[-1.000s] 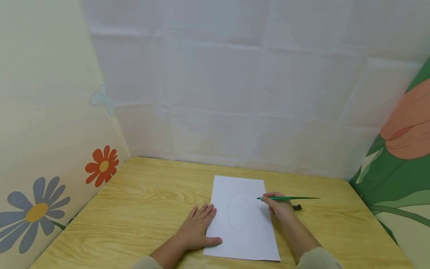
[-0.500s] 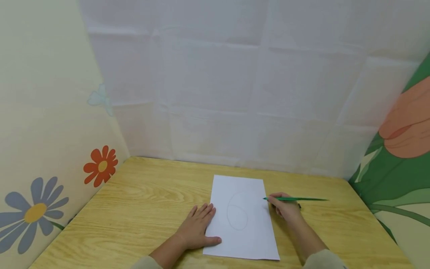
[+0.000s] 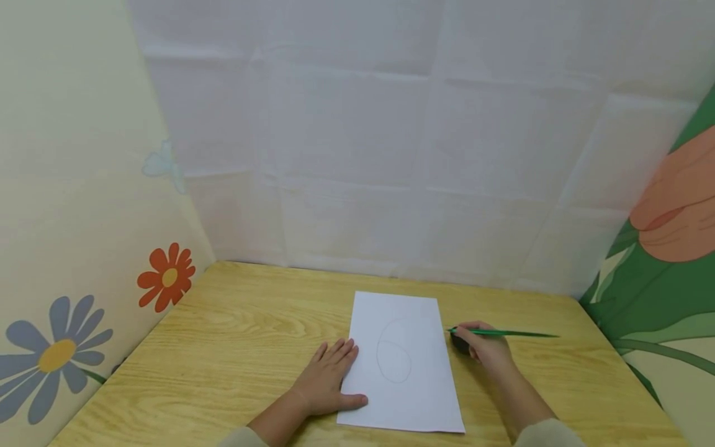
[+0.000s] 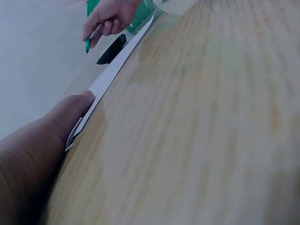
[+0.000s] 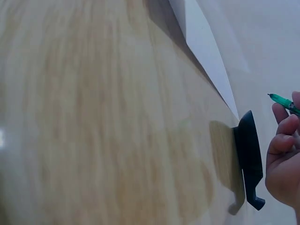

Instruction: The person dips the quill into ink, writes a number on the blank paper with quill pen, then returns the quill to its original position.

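Observation:
On the table lies a sheet of white paper (image 3: pixel 430 379) bearing a thin pencil-like loop shaped like a 6. My left hand (image 3: pixel 328 383) rests flat on the sheet's left edge, fingers spread and thumb across its lower left part. Just beyond the right edge, my right hand (image 3: pixel 487 349) pinches a green pen (image 3: pixel 525 333), its tip pointing left and raised above the table. Under that hand sits a black object (image 5: pixel 249 150) with a broad body and a narrow bent end, partly hidden in the head view. The right wrist view shows the pen's dark tip clear of the paper.
The wood-grain table (image 3: pixel 251 316) runs back to a creased white cloth (image 3: pixel 346 143). A panel with printed flowers (image 3: pixel 167 277) stands at the left, and a green panel with a printed pink bloom (image 3: pixel 681 211) at the right.
My right hand has moved right with the pen, from over the paper to beyond its edge. The black object's left end now shows beneath it. My left hand stays in place.

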Available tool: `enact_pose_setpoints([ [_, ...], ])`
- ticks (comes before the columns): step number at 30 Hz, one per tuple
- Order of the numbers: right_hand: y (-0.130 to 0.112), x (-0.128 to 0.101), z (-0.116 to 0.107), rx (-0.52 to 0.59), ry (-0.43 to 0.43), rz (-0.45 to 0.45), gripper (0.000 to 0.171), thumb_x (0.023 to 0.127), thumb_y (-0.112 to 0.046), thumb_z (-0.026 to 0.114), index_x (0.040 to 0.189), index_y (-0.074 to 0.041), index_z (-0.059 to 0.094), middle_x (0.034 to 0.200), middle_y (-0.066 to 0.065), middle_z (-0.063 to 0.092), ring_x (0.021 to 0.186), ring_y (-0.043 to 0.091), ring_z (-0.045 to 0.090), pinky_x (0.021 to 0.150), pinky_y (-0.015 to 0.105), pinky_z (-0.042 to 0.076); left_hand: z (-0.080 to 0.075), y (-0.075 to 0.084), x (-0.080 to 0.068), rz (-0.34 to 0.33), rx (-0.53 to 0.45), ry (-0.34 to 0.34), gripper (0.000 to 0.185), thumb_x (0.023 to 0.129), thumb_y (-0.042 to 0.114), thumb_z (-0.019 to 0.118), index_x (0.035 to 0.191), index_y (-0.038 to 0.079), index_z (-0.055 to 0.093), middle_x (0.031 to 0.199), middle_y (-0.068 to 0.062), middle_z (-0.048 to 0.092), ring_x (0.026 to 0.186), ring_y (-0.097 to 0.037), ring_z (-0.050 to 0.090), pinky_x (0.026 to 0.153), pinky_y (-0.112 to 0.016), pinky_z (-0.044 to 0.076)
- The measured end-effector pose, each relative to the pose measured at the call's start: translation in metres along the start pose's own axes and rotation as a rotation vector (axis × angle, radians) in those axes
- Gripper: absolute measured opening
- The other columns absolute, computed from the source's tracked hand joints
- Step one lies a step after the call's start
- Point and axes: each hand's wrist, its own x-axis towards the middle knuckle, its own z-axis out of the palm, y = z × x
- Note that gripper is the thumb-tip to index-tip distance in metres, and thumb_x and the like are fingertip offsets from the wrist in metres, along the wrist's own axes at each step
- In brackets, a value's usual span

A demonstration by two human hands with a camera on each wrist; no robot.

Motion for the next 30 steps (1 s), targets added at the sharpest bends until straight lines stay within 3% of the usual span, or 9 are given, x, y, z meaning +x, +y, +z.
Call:
enact_pose_setpoints([
  [9,0.007,0.001,-0.009,-0.028,0.001,-0.006,0.044,0.092,-0.032,0.066,0.121,0.001,0.061,0.056,-0.006,0.049,0.05,0.008,0.043,0.045,0.02,0.034,0.002,-0.003,0.002,0.003,0.001,0.001,0.102,0.081,0.074,0.056,0.153,0.006,0.032,0.162,-0.011,0.027,0.151,-0.03,0.022,0.122,-0.056,0.012],
  [17,0.011,0.001,-0.016,0.027,0.032,-0.006,0.036,0.092,-0.028,0.068,0.113,-0.001,0.063,0.054,-0.008,0.049,0.048,0.006,0.044,0.045,0.019,0.036,0.002,-0.003,0.001,0.0,0.0,-0.006,0.101,0.081,0.074,0.056,0.153,0.006,0.032,0.162,-0.01,0.027,0.151,-0.03,0.021,0.122,-0.056,0.012],
  [24,0.013,-0.001,-0.022,0.038,0.06,0.016,0.024,0.091,-0.029,0.07,0.105,-0.009,0.068,0.057,-0.008,0.052,0.05,0.006,0.045,0.047,0.019,0.037,0.003,-0.003,0.002,0.003,0.002,-0.004,0.101,0.081,0.074,0.055,0.153,0.006,0.032,0.162,-0.01,0.027,0.151,-0.03,0.021,0.122,-0.056,0.012],
  [30,0.015,0.0,-0.025,0.035,0.068,0.007,0.031,0.091,-0.031,0.069,0.109,-0.006,0.067,0.063,-0.01,0.059,0.05,0.005,0.045,0.046,0.019,0.037,0.005,-0.004,0.002,0.001,0.009,0.0,0.101,0.081,0.075,0.054,0.153,0.007,0.032,0.162,-0.009,0.027,0.151,-0.029,0.021,0.122,-0.055,0.012],
])
